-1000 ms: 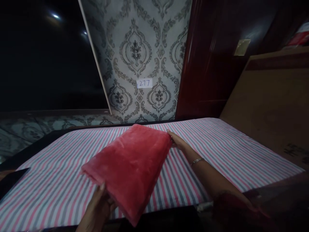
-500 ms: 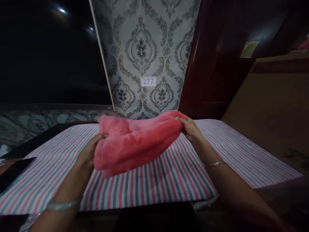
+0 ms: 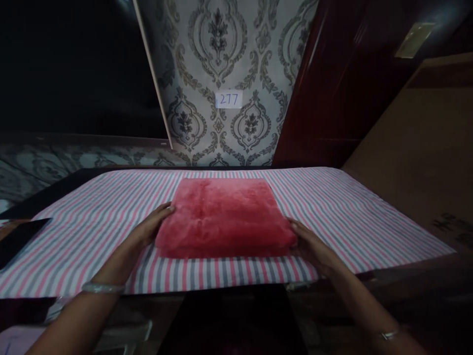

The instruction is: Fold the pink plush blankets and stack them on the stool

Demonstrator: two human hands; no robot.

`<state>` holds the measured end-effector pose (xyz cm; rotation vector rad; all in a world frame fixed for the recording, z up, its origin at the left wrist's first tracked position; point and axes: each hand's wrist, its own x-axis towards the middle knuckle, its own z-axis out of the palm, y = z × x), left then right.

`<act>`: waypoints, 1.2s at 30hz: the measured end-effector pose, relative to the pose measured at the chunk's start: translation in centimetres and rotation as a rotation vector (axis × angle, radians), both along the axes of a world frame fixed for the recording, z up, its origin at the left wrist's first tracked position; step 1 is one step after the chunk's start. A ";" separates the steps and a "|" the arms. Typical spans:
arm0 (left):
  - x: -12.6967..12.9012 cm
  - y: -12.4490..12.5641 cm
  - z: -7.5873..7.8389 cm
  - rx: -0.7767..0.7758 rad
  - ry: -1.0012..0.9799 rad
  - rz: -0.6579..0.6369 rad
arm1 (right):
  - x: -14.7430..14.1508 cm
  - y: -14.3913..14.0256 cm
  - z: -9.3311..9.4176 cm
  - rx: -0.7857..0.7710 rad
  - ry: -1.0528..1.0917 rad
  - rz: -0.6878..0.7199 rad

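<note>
A folded red plush cloth lies flat in a neat rectangle on a striped tablecloth. My left hand holds its left edge, thumb toward the top and the other fingers partly hidden beside the fold. At the right edge, my right hand grips the cloth's side, with some fingertips out of sight along the lower corner.
A dark tablet-like slab rests at the table's left. A large cardboard box stands on the right. Behind are a dark screen, patterned wallpaper and a paper label reading 277.
The red cloth was held tilted in the air between both hands; now it has come down and lies flat on the striped tablecloth. My right hand has moved down along its side.
</note>
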<state>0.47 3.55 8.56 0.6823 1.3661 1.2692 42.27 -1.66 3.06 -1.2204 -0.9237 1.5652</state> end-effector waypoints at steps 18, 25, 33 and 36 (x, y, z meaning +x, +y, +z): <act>0.9 -6.5 -2.3 0.215 0.457 -0.052 | -0.9 1.3 -0.9 0.262 -0.328 -0.125; 0.8 -7.8 -3.6 0.315 0.576 -0.022 | -0.6 0.3 -0.9 0.387 -0.652 -0.159; 1.0 -6.4 -2.7 0.310 0.513 -0.039 | -2.6 0.4 1.8 0.360 -0.484 -0.173; 0.4 -5.8 -2.3 0.322 0.359 0.079 | -3.1 0.4 2.2 0.390 -0.402 -0.275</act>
